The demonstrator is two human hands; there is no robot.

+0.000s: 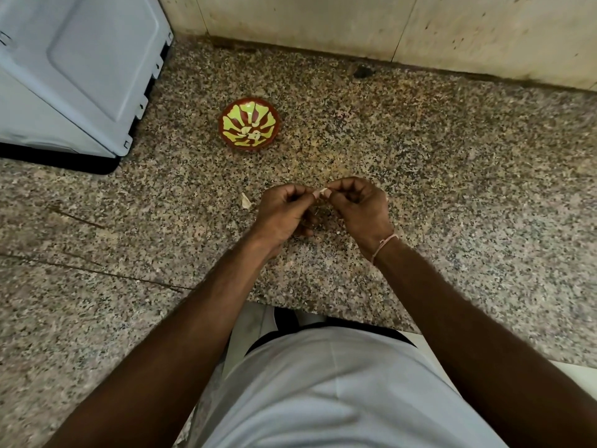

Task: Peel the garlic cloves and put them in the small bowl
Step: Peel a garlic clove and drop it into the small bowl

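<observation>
1. Your left hand [284, 210] and right hand [358, 206] together pinch one garlic clove [322, 191] at their fingertips, above the surface [452, 189].
2. Loose garlic piece [246, 200] lies just beside your left hand.
3. Small bowl [249, 124] sits farther back, well apart.

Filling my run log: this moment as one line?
step: peeling | both hands pinch small white garlic clove | red-and-yellow patterned bowl beyond | pale clove on speckled granite counter
</observation>
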